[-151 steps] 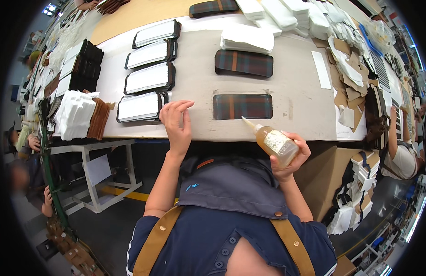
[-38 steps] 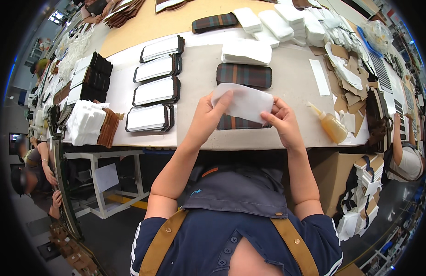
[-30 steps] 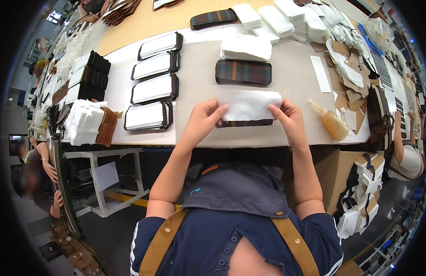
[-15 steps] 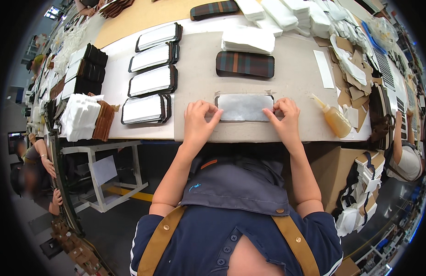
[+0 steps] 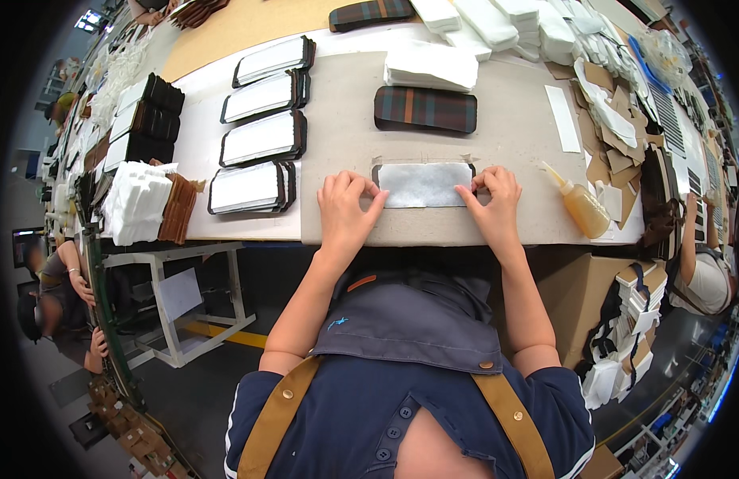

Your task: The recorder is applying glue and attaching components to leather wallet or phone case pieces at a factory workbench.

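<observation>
A white rectangular pad (image 5: 423, 184) lies flat on a dark plaid panel, of which only a thin dark rim shows, on the grey work mat (image 5: 337, 136). My left hand (image 5: 345, 209) presses its fingertips on the pad's left end. My right hand (image 5: 491, 199) presses on the right end. A second plaid panel (image 5: 425, 108) lies uncovered just beyond. A small glue bottle (image 5: 581, 206) with amber liquid lies on the mat to the right of my right hand.
Several finished white-faced dark panels (image 5: 253, 188) lie in a column at the left. White pad stacks (image 5: 431, 65) sit beyond, another white stack (image 5: 136, 201) at far left. Cardboard scraps (image 5: 617, 120) clutter the right. Other people are at the left (image 5: 62, 279) and right (image 5: 705, 271).
Five seconds ago my right hand held the glue bottle. Since then both hands brought a white pad down onto the near plaid panel and now press its two ends flat.
</observation>
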Demonstrator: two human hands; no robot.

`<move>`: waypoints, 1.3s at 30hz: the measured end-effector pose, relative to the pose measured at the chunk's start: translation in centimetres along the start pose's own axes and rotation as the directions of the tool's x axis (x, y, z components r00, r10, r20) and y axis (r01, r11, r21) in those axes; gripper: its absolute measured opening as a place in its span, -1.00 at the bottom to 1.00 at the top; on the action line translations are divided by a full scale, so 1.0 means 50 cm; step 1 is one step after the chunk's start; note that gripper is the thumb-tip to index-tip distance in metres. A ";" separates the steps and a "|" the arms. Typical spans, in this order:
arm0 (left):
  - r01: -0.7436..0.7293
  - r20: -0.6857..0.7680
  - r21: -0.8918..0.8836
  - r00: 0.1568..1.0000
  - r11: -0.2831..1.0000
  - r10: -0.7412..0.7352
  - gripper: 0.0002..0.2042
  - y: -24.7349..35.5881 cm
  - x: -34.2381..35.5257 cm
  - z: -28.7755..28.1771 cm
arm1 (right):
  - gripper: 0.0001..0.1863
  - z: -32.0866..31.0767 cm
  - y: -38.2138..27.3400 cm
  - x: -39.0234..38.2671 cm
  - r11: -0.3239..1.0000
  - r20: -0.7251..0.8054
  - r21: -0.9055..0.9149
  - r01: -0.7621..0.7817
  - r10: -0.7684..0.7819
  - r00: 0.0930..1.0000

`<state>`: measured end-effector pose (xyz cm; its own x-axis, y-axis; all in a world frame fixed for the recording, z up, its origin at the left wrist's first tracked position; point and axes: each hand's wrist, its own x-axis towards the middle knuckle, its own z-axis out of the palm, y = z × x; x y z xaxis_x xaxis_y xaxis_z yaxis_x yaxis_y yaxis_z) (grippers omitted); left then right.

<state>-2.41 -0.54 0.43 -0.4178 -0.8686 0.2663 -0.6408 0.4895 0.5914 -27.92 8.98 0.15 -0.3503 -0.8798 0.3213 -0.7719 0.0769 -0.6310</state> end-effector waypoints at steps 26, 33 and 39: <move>-0.164 -0.013 0.186 0.985 0.969 0.170 -0.76 0.010 -0.001 -0.002 | -0.67 -0.009 -0.014 0.008 0.993 0.103 -0.087 0.085 -0.076 0.992; -0.124 0.009 0.171 0.992 0.977 0.125 -0.74 0.011 -0.001 -0.015 | -0.55 -0.013 0.002 0.013 0.991 0.071 -0.084 0.107 -0.101 0.992; -0.123 0.053 0.089 0.992 0.988 0.119 -0.69 -0.019 -0.002 -0.014 | -0.42 -0.046 0.028 0.015 1.000 0.106 0.025 0.009 -0.011 0.994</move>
<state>-1.28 -0.99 0.38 -0.5244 -0.7991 0.2940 -0.6391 0.5975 0.4842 -30.50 9.49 1.13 -0.2832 -0.9255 0.2516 -0.7612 0.0573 -0.6460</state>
